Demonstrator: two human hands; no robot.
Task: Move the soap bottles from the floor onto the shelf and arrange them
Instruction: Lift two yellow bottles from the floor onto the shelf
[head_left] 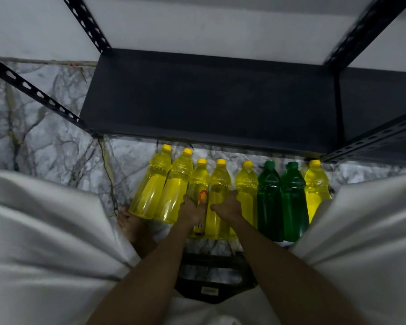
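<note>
Left hand point(192, 211): forearm reaches in from 6 o'clock toward 12; fingers curled over the body of the third yellow bottle point(198, 191) from the left, grasping it above its red-and-yellow label point(202, 197).

Right hand point(227, 207): forearm enters from 5 o'clock; fingers and thumb wrapped round the body of the fourth yellow bottle point(219, 184), clasping it just beside the left hand.

Soap bottles, eight, in one row on the marble floor point(45, 141), just in front of the shelf's near edge. Long axes run 6 to 12 o'clock in the view, caps toward 12, bases toward the person. Whether they stand upright or lie flat cannot be told from this steep overhead angle.
- First yellow bottle point(151, 186) and second yellow bottle point(174, 188): far left, tilted with caps leaning toward 1 o'clock, sides touching.
- Fifth yellow bottle point(247, 184): just right of the right hand.
- Two green bottles point(270, 198), point(293, 200): green caps, side by side, at 3 o'clock from the hands.
- Eighth yellow bottle point(315, 186): far right, base hidden behind the white garment.

Shelf point(209, 97): dark board at 12 o'clock, framed by slotted black angle posts point(85, 22).

White garment point(45, 231): over both knees, at 9 and 3 o'clock.

Bare foot point(128, 221): at 8 o'clock of the left hand, on the floor.

Black stool frame point(211, 294): under the forearms at 6 o'clock.
</note>
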